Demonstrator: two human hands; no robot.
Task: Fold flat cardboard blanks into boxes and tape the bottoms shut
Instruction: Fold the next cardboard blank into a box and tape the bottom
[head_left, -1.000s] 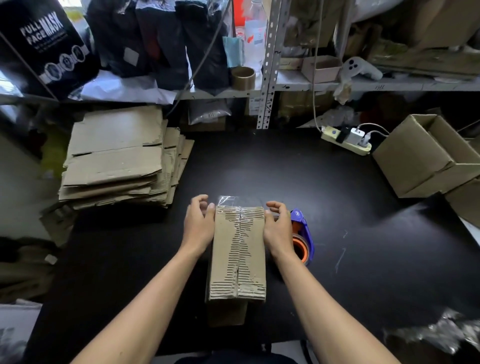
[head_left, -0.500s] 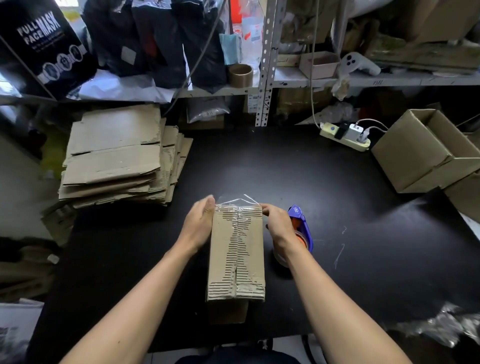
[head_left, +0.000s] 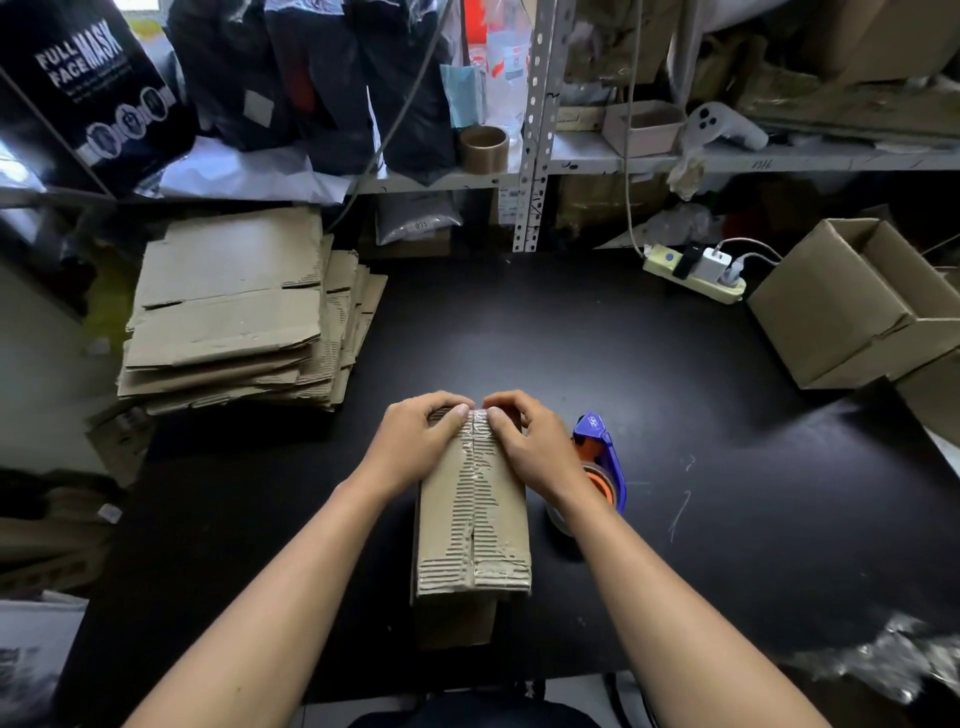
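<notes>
A small folded cardboard box (head_left: 472, 525) stands bottom-up on the black table (head_left: 675, 415), with clear tape running along its centre seam. My left hand (head_left: 415, 441) and my right hand (head_left: 530, 441) both rest on the box's far end, thumbs pressing the tape down either side of the seam and fingers curled over the far edge. A blue and orange tape dispenser (head_left: 597, 462) lies on the table just right of my right hand, partly hidden by my wrist. A stack of flat cardboard blanks (head_left: 234, 312) lies at the left.
Finished open boxes (head_left: 852, 306) sit at the right edge. A power strip (head_left: 696, 270) with plugs lies at the back right. Metal shelving (head_left: 535, 156) with a tape roll (head_left: 483, 148), bags and clutter rises behind the table. Crumpled plastic (head_left: 883, 660) lies at the front right.
Both hands moved from the box's sides onto its far top end, and the loose tape end that stuck up there is now pressed flat over the edge.
</notes>
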